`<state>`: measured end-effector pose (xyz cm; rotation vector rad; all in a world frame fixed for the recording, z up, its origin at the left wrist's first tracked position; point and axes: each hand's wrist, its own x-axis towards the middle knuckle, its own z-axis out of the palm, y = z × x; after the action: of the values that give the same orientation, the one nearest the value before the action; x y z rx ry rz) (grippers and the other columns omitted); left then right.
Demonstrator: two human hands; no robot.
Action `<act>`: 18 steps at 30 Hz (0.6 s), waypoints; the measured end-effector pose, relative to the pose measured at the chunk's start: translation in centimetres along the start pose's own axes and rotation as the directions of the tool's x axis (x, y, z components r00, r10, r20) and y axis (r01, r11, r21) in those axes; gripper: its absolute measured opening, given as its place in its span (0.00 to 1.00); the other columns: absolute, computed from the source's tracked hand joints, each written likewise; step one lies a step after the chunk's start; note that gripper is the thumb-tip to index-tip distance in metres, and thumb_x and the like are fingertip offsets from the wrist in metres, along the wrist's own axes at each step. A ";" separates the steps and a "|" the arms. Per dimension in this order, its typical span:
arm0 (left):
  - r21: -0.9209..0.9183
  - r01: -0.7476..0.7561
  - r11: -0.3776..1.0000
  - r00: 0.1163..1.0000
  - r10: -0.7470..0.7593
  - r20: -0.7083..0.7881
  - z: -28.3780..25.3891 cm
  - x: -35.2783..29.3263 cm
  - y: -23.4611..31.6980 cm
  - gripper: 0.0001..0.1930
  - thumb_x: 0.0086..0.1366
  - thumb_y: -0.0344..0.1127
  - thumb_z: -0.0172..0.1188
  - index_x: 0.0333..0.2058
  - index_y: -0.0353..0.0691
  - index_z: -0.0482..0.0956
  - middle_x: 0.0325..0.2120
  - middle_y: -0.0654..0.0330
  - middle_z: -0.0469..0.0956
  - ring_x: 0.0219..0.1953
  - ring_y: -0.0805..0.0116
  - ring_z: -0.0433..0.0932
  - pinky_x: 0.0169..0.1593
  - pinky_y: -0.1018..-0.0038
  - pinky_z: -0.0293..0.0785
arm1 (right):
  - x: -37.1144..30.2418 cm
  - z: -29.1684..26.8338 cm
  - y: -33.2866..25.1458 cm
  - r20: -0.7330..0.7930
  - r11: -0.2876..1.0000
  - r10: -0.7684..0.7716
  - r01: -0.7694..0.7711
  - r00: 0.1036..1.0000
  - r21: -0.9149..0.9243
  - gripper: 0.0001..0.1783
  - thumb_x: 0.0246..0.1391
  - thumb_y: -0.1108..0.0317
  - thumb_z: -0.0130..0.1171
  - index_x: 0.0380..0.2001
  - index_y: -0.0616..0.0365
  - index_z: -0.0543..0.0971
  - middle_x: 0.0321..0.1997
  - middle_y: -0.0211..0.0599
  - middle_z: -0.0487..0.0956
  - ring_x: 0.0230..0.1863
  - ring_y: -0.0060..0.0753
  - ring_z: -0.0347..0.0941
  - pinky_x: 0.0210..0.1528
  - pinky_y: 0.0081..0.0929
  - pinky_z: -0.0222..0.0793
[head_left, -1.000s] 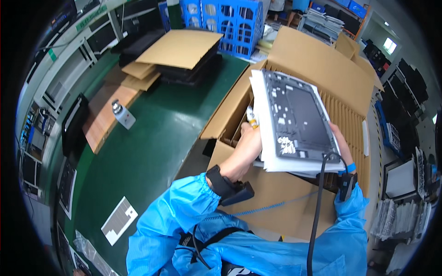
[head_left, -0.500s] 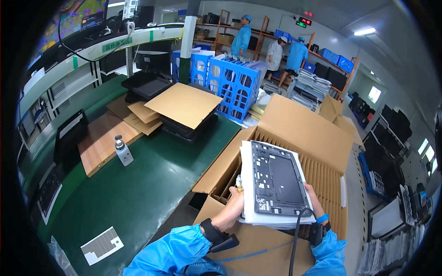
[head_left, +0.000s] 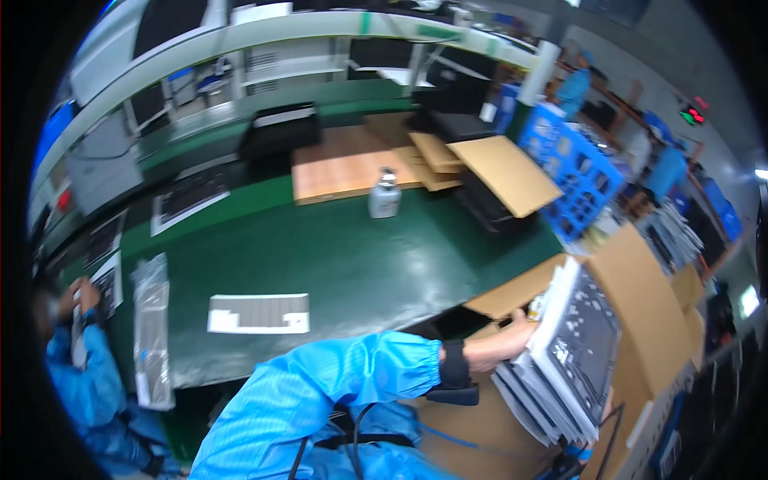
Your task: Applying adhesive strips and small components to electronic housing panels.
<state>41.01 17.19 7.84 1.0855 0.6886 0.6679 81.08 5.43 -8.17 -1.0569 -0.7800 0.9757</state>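
Note:
A thick stack of dark flat panels (head_left: 588,344) with white sheets between them is tilted at the lower right. The top panel is black with small pale patches. My left hand (head_left: 512,340) is closed on the stack's left edge, with a small orange-and-white thing by its fingers that I cannot make out. My right hand (head_left: 610,398) supports the far right side, mostly hidden behind the stack. Beneath and beside the stack is an open cardboard box (head_left: 636,296), its flaps spread.
On the green table (head_left: 384,272) are a pump bottle (head_left: 386,196), a grey-and-white sheet (head_left: 258,313), a plastic bag (head_left: 152,328), a wooden board (head_left: 340,164) and cardboard sheets (head_left: 508,172). Blue racks (head_left: 572,164) are behind. A co-worker's hands (head_left: 84,294) are at the far left.
My view has swung left, bringing the co-worker and plastic bag into sight. The stack now tilts more steeply, showing its layered edges; both hands stay on it.

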 end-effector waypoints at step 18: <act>0.282 -0.145 0.949 0.833 0.271 -0.483 -33.5 -31.9 8.2 0.26 0.75 0.47 0.50 0.62 0.34 0.66 0.58 0.58 0.71 0.55 0.69 0.72 0.59 0.70 0.71 | -17.9 55.1 4.5 0.255 0.961 0.167 -0.216 0.952 0.175 0.31 0.66 0.60 0.57 0.64 0.66 0.61 0.62 0.42 0.69 0.60 0.31 0.65 0.65 0.31 0.58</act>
<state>-5.72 13.68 10.53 1.2201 1.1469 1.1148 24.27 8.53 3.67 -0.8592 -0.7632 1.3390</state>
